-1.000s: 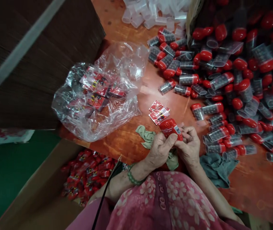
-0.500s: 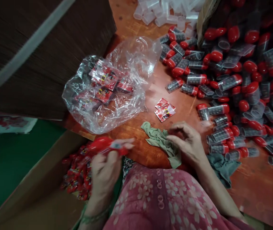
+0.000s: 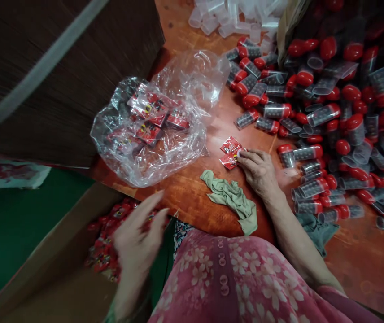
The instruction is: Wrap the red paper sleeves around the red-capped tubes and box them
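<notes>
Touching two overlapping cards [image 3: 229, 159], glossy, red and squarish, with the nearer right hand [image 3: 258, 170], fingers curled, grip impossible to tell.
Holding the left hand [image 3: 133, 237] loosely open, apparently empty, by shiny red packets [image 3: 101, 251]; lying left of the right fingertips on the worktop [image 3: 185, 193], beyond a wrinkled green cloth [image 3: 230, 197].
</notes>
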`<state>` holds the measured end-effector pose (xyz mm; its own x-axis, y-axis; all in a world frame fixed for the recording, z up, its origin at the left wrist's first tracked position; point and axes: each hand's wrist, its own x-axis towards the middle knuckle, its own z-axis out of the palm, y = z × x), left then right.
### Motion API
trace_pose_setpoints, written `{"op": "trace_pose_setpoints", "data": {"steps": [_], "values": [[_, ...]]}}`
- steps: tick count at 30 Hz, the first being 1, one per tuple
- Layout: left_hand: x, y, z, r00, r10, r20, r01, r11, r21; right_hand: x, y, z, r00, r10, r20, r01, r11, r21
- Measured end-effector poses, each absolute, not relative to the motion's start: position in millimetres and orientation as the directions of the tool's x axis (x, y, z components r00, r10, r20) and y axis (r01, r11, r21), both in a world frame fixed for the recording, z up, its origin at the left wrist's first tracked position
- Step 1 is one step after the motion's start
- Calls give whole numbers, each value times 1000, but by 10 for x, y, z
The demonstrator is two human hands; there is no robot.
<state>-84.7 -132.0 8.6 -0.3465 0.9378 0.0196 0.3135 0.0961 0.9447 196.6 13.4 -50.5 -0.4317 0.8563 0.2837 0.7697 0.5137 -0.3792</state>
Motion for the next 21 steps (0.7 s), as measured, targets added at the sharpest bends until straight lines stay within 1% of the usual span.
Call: {"op": "trace_pose_setpoints", "data": {"steps": [1,2,3,5,8,11,14,18,21], "values": [[-664,-1133,52,-223,963,148,463,-28,886,1956,128,-502,-440,849,292,770,524,-363],[-487,-935,14,-80,965,251,545,-169,821,1940,119,-490,-450,840,303,773,536,-338],[-325,-738,-27,60,948,311,585,-286,759,1917,106,-470,-463,827,318,777,551,-303],[-79,-397,-119,253,897,363,650,-435,623,1856,71,-419,-486,800,352,786,576,-223],[64,-92,-266,423,821,384,697,-565,442,1762,25,-345,-502,789,353,805,576,-142],[23,19,-389,520,741,424,696,-656,292,1736,4,-285,-519,820,241,819,558,-133],[-31,49,-445,545,683,486,693,-693,197,1787,-10,-236,-527,836,151,823,547,-155],[12,42,-422,511,685,519,721,-671,176,1849,-27,-217,-536,832,144,813,555,-177],[72,30,-381,518,687,510,733,-664,149,1841,-27,-212,-545,826,144,809,563,-170]]}}
